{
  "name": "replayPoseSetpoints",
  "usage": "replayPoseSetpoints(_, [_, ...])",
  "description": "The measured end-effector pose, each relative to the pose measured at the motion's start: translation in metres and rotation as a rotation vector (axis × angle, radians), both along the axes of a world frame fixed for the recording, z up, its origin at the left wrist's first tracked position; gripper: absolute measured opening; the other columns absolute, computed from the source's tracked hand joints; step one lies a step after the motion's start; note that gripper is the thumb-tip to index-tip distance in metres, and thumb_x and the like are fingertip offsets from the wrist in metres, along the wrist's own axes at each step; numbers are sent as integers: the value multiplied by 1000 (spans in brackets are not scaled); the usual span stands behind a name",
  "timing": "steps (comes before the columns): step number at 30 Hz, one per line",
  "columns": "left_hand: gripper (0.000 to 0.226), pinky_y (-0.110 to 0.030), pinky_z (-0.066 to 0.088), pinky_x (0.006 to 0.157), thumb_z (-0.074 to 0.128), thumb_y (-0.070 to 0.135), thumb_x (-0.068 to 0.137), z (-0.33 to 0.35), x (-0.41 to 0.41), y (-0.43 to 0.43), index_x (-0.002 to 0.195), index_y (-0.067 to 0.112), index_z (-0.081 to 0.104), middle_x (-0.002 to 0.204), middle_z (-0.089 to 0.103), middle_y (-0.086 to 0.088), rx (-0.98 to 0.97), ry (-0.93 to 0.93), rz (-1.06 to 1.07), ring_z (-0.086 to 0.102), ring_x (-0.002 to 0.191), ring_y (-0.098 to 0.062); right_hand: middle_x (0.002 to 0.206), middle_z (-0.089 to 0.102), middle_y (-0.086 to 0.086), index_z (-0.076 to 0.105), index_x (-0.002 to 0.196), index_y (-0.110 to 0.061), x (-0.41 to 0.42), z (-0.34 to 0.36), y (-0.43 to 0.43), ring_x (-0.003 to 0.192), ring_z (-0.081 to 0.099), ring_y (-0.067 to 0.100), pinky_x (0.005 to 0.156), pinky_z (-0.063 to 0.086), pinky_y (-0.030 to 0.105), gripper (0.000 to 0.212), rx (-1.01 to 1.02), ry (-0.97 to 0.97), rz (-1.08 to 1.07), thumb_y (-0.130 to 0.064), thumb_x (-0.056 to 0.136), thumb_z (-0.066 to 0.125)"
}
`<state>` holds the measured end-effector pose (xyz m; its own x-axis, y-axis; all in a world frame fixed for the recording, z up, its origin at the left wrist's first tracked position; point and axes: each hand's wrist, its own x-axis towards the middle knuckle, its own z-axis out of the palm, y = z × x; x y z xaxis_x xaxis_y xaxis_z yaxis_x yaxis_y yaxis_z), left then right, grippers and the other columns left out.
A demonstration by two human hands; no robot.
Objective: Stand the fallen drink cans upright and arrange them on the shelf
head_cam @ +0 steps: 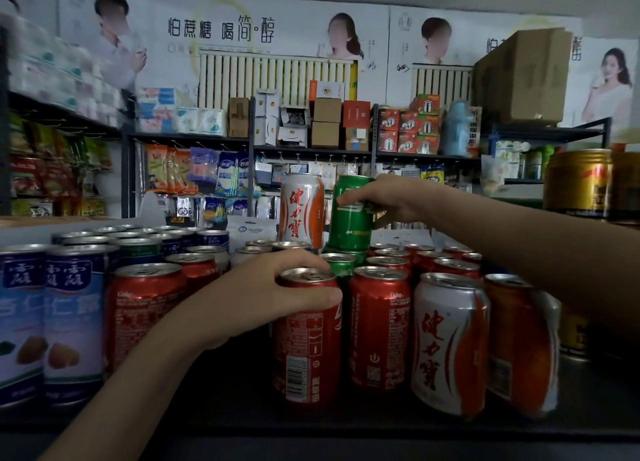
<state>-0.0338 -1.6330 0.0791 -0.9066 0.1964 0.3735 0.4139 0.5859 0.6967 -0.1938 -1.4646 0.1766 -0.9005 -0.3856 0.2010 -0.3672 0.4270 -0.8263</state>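
My left hand (277, 289) grips the top of an upright red cola can (306, 350) at the front of the dark shelf (242, 391). My right hand (388, 197) holds a green can (349, 225) upright, stacked on top of another green can (341, 263) in the second tier. Beside it on the left an orange-and-white can (300, 208) also stands on the upper tier. More red cans (379, 325), an orange-and-white can (448, 343) and an orange can (519, 343) stand upright in rows to the right.
Blue-and-white almond-drink cans (48, 318) fill the left side, with dark blue cans (194, 239) behind them. Gold cans (578, 183) are stacked at the far right. Shelves of snacks and boxes line the back wall.
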Motion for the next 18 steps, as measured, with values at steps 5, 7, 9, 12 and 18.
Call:
replayPoseSetpoints(5, [39, -19, 51, 73, 76, 56, 59, 2, 0, 2, 95, 46, 64, 96, 64, 28, -5, -18, -42, 64, 86, 5, 111, 60, 9, 53, 107, -9, -4, 0, 2, 99, 57, 22, 90, 51, 41, 36, 38, 7, 4, -25, 80, 72])
replayPoseSetpoints(7, [37, -17, 51, 71, 74, 55, 59, 1, 0, 2, 93, 48, 63, 97, 63, 29, 2, -14, -42, 64, 86, 6, 113, 60, 11, 54, 111, -8, -3, 1, 0, 104, 58, 25, 93, 50, 43, 40, 52, 13, 6, -25, 80, 73])
replayPoseSetpoints(9, [46, -15, 51, 68, 72, 61, 51, -2, 0, 1, 95, 51, 62, 98, 63, 30, 15, -5, -30, 64, 86, 7, 115, 61, 13, 53, 118, -5, -5, 3, -1, 105, 59, 28, 92, 51, 46, 49, 65, 34, -2, -24, 79, 74])
replayPoseSetpoints(12, [60, -18, 54, 70, 70, 65, 46, -8, 1, -1, 102, 48, 60, 99, 65, 26, 74, 6, -10, 65, 88, 5, 116, 62, 14, 52, 121, -5, -6, 4, -4, 105, 60, 28, 91, 51, 47, 53, 79, 59, -16, -24, 77, 75])
replayPoseSetpoints(18, [76, -25, 54, 84, 81, 58, 49, -18, 7, 2, 116, 42, 48, 105, 64, 17, 103, 13, 75, 64, 90, 4, 120, 59, 12, 50, 124, -6, -3, 3, -3, 111, 56, 28, 96, 48, 47, 54, 91, 20, -4, -24, 79, 74])
